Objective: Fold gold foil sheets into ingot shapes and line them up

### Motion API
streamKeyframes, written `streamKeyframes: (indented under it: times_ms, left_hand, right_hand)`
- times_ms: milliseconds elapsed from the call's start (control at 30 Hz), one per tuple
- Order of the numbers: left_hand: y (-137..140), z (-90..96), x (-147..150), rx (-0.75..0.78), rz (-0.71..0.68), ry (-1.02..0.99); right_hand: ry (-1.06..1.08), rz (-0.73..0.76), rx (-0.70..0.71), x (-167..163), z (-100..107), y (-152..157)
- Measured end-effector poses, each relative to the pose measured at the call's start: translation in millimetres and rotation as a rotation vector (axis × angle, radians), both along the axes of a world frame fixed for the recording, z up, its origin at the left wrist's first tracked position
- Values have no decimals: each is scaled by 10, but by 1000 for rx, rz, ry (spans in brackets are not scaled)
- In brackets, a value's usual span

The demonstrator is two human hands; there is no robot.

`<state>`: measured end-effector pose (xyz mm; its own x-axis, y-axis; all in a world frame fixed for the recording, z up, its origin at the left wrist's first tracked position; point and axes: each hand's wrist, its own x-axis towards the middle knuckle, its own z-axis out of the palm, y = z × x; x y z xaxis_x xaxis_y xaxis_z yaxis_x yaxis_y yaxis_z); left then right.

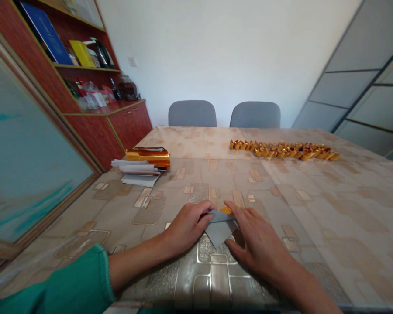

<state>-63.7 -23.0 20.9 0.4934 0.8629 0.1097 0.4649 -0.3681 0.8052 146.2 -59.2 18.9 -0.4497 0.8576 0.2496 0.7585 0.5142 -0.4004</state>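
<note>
Between my hands, near the front of the table, is a partly folded sheet of foil paper [220, 233]. Its pale grey back faces up, its lower end comes to a point, and a bit of gold shows at its top edge. My left hand [192, 222] pinches the paper's left side between thumb and fingers. On the other side, my right hand [253, 233] grips the right edge, fingers along the top and thumb near the lower point. A stack of gold and grey foil paper [142, 168] lies at the table's left. Several folded gold paper pieces [281, 150] stand in rows at the far right.
A patterned cloth covers the table [190, 192]. Two grey chairs [192, 113] stand behind its far edge. At the left are a red wooden cabinet [127, 124] with items on its shelves and a framed glass panel [36, 174].
</note>
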Motion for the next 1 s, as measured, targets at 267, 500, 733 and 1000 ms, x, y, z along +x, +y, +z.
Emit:
streamKeyframes:
  times_ms: [267, 500, 733, 1000]
  left_hand:
    - [56, -63, 17, -122, 31, -143]
    - [-145, 4, -197, 128, -141, 151]
    - [-126, -68, -203, 489, -352, 273]
    - [325, -7, -14, 613, -560, 447]
  right_hand:
    - [7, -45, 8, -8, -57, 15]
    - [38, -14, -13, -4, -55, -28]
    - [86, 48, -46, 62, -106, -87]
    - [197, 236, -139, 430, 52, 174]
